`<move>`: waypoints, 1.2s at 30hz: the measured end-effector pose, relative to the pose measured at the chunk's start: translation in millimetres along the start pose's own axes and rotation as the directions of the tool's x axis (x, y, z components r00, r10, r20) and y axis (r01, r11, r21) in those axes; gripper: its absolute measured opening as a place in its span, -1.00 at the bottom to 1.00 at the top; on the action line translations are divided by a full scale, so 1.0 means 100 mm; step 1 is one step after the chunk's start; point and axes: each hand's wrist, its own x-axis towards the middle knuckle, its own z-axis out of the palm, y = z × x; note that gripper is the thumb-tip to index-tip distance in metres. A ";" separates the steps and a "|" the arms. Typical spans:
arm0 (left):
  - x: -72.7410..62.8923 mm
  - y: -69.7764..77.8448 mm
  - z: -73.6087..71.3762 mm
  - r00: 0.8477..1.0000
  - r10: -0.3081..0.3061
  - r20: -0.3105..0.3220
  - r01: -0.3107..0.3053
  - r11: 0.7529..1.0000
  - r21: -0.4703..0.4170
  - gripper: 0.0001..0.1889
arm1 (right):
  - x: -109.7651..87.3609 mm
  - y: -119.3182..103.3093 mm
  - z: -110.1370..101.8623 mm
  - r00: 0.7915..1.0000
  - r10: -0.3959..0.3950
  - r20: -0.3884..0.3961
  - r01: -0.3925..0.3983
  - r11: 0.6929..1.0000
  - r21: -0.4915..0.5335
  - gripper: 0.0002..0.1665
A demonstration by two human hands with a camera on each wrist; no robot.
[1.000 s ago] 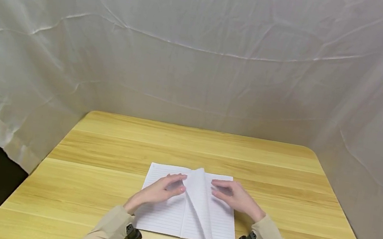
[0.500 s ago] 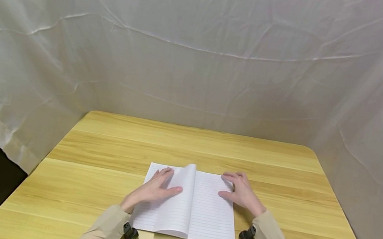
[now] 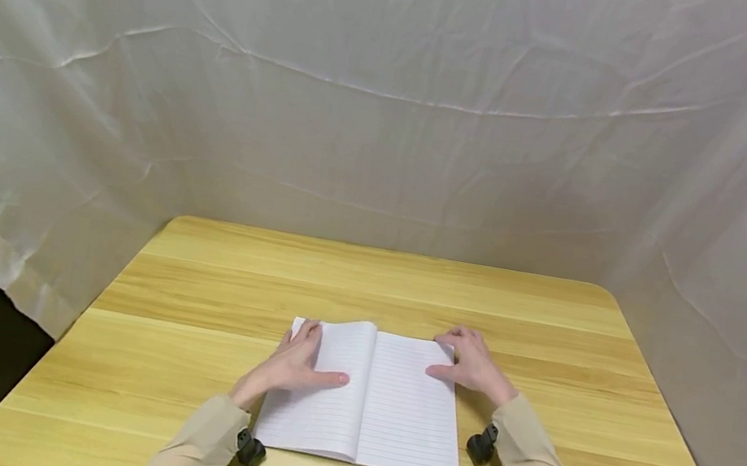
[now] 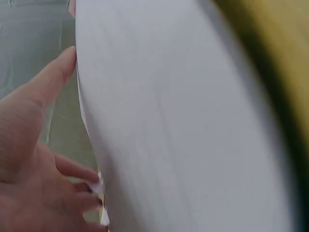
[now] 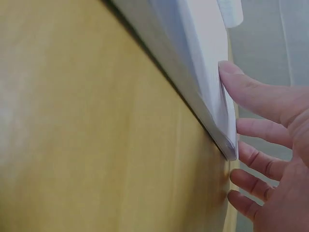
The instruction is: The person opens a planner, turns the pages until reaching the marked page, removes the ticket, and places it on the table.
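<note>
An open notebook point(image 3: 411, 429) with white lined pages lies on the wooden table. Its left-hand page point(image 3: 323, 422) bulges up slightly near the spine. My left hand point(image 3: 287, 367) rests on that page with the thumb stretched toward the spine and the fingers toward the upper left corner. At the upper right corner is my right hand point(image 3: 472, 365), its thumb touching the right page. In the right wrist view, the thumb point(image 5: 251, 94) meets the paper, and the other fingers point(image 5: 260, 159) extend around the notebook's corner without curling under it.
The wooden table point(image 3: 365, 281) extends around the notebook on all sides. Pale hanging cloth point(image 3: 388, 145) encloses the table's back and sides. Each sleeved wrist carries a small black camera point(image 3: 251, 452).
The lifted page has swung over from right to left and now lies nearly flat under my left hand. My left hand moved left; my right hand moved to the upper right corner.
</note>
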 end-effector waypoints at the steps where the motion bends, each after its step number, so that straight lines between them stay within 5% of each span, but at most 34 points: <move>1: 0.00 0.00 0.00 1.000 -0.010 -0.016 0.010 1.000 0.014 0.20 | 0.01 0.00 0.00 1.000 -0.001 -0.003 0.001 1.000 0.004 -0.28; 10: 0.00 0.00 0.04 0.996 -0.076 -0.048 0.077 0.997 0.031 0.25 | 0.03 0.00 0.01 0.998 -0.016 -0.056 0.017 1.000 0.011 -0.39; 18: 0.03 0.02 0.06 0.999 -0.014 -0.040 0.015 1.000 0.021 0.13 | 0.02 -0.01 0.01 0.996 -0.007 -0.086 0.011 0.999 0.046 -0.48; 22: 0.02 0.03 0.06 0.997 0.074 0.028 -0.075 0.997 0.026 -0.09 | 0.04 0.00 0.01 0.997 -0.001 -0.074 0.004 1.000 0.029 -0.47; 27: 0.00 0.04 0.06 0.970 0.178 0.167 -0.184 0.983 0.019 -0.34 | 0.06 0.01 0.02 0.998 0.011 -0.056 -0.011 1.000 0.000 -0.44; 36: 0.00 0.02 0.05 0.959 0.171 0.226 -0.188 0.980 0.059 -0.39 | 0.06 0.02 0.03 0.997 -0.014 -0.079 0.013 1.000 -0.015 -0.43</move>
